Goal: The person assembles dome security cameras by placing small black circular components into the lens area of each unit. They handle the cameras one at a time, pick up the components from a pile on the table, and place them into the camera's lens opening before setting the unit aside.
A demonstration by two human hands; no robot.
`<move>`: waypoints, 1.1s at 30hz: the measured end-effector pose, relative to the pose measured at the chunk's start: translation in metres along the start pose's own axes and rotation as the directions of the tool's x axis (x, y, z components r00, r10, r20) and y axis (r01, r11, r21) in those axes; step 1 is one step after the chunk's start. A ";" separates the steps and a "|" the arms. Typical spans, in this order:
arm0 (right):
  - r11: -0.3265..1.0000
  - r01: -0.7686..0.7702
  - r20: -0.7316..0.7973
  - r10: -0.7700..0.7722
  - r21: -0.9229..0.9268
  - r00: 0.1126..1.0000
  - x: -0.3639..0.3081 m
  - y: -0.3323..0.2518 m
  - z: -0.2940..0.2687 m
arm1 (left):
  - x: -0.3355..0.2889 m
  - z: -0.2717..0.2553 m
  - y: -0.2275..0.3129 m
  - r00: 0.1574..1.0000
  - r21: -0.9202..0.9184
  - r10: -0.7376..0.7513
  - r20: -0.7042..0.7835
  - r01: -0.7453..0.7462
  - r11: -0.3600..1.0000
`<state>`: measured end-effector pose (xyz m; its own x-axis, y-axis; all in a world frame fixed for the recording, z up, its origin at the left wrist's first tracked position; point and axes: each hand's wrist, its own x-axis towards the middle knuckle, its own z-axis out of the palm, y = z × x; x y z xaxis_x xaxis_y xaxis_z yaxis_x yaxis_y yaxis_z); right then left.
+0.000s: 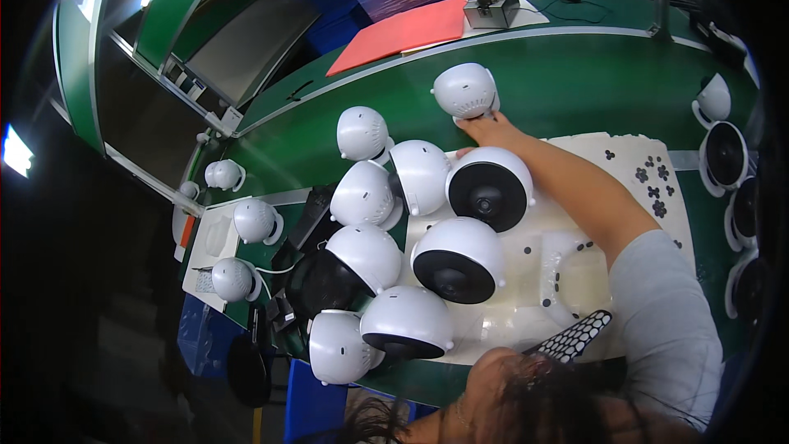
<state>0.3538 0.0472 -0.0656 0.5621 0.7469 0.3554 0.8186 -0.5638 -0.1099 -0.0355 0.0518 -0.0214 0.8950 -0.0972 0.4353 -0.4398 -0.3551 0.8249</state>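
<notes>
Dark hair lies nearest the camera in the head view, at 5 o'clock, with a black-and-white patterned strap beside it. A grey sleeve stands at 4 o'clock. From it the bare forearm runs up to the right hand, whose fingers are closed about the foot of a white round device at 1 o'clock, above the green bench; its grip is partly hidden. Left hand: not visible, state cannot be told. Just below the right hand sits a black-faced white unit, one of a close cluster around the centre. Smaller white units stand at 9 o'clock. At 3 o'clock, a pale mat bears small dark pieces. A red sheet lies at 12 o'clock; a metal box at 1 o'clock.
</notes>
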 end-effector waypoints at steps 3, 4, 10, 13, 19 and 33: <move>0.998 -0.029 0.029 0.027 0.057 0.999 -0.010 -0.006 -0.045 | 0.002 -0.002 0.004 1.000 0.083 0.001 0.000 -0.001 0.997; 0.993 -0.109 0.067 0.105 0.051 0.992 -0.026 0.008 -0.063 | 0.013 -0.002 0.004 0.998 0.107 0.047 0.044 -0.052 0.993; 0.959 -0.242 0.058 0.253 -0.149 0.966 -0.054 0.062 -0.072 | 0.021 0.004 0.013 0.989 0.151 0.114 -0.096 -0.098 0.984; 0.949 -0.299 -0.143 0.284 -0.099 0.948 -0.069 0.056 -0.054 | 0.021 0.006 0.014 0.990 0.156 0.110 -0.090 -0.095 0.983; 0.957 -0.279 0.023 0.282 -0.075 0.959 -0.055 0.034 -0.069 | 0.020 0.005 0.016 0.996 0.154 0.078 -0.044 -0.071 0.985; 0.964 -0.253 -0.150 0.240 -0.076 0.959 -0.050 0.053 -0.055 | 0.017 0.001 0.015 0.999 0.111 0.045 0.026 -0.048 0.993</move>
<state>0.3631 -0.0395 -0.0381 0.7178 0.5279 0.4539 0.6380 -0.7597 -0.1254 -0.0265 0.0441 -0.0014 0.8759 -0.1377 0.4624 -0.4711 -0.4508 0.7582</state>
